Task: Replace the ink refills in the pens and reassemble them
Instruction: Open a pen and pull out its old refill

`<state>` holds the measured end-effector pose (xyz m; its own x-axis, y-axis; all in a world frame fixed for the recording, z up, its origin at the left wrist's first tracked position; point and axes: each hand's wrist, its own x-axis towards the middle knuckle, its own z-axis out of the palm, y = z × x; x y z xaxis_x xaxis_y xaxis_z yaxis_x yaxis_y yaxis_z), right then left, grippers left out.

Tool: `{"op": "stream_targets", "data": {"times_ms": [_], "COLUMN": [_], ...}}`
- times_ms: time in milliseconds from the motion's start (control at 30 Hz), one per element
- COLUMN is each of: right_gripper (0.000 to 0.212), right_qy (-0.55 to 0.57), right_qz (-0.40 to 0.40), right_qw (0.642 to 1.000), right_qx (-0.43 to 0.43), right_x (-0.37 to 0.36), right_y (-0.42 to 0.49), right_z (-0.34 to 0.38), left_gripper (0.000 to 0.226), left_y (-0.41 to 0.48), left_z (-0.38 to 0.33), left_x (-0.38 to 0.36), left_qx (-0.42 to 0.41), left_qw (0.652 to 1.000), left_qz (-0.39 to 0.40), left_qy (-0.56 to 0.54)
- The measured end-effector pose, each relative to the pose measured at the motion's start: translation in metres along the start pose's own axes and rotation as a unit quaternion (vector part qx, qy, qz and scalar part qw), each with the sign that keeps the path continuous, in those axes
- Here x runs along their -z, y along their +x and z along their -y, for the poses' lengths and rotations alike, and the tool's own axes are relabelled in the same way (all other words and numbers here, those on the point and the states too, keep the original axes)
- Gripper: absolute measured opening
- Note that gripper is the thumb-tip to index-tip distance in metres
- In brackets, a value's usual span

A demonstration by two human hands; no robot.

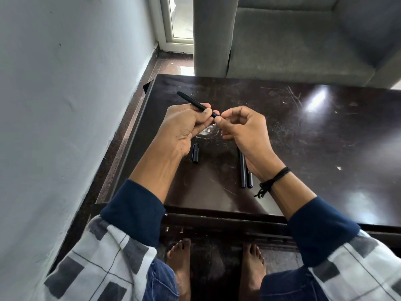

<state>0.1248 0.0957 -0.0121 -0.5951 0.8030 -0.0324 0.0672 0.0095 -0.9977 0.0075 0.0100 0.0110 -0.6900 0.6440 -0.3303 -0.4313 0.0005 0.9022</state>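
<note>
Slim black plastic pen barrel [191,102] gripped in left hand [184,127] above scratched dark wooden table [303,131]. Front end pinched by right hand [243,129]. Black cap [195,153] and two spare dark pens [245,170] laid below. Risk: small tip piece could be dropped if pinch slackened.

Black pen barrel [191,102], dark brown table [303,137] (scratched), navy cuffs [134,209]

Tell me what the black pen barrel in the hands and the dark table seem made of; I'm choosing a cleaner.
The black pen barrel looks like matte plastic: it shows no glare, though that is unconfirmed. The dark brown table looks like glossy lacquered or laminated wood: it mirrors the window light and shows fine pale scratches.
</note>
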Motion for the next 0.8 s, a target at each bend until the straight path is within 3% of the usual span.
{"op": "stream_targets", "data": {"times_ms": [67, 300, 467, 667, 800], "right_gripper": [0.024, 0.013, 0.022, 0.013, 0.024], "right_qy": [0.006, 0.001, 0.009, 0.0, -0.002], "right_qz": [-0.008, -0.018, -0.019, -0.013, -0.018], "right_qw": [1.0, 1.0, 1.0, 1.0, 1.0], "right_qx": [-0.013, -0.001, -0.013, 0.001, -0.005], "right_x": [-0.0008, -0.0006, -0.0024, -0.0007, -0.0012], "right_y": [-0.0006, 0.0019, 0.0006, 0.001, 0.0005], "right_z": [0.001, -0.0004, 0.0003, 0.0008, 0.0007], "left_gripper": [0.013, 0.013, 0.013, 0.013, 0.013], "left_y": [0.0002, -0.0007, -0.0007, 0.0002, 0.0006], "left_z": [-0.0005, -0.0002, -0.0013, 0.0001, -0.0016], "left_x": [-0.0003, -0.0001, -0.0004, -0.0002, 0.0003], "left_qx": [-0.003, 0.002, 0.0, 0.001, -0.001], "left_qw": [1.0, 1.0, 1.0, 1.0, 1.0], "left_qz": [-0.002, -0.006, -0.009, -0.004, -0.005], "left_qy": [-0.002, 0.001, -0.004, 0.006, -0.003]}}
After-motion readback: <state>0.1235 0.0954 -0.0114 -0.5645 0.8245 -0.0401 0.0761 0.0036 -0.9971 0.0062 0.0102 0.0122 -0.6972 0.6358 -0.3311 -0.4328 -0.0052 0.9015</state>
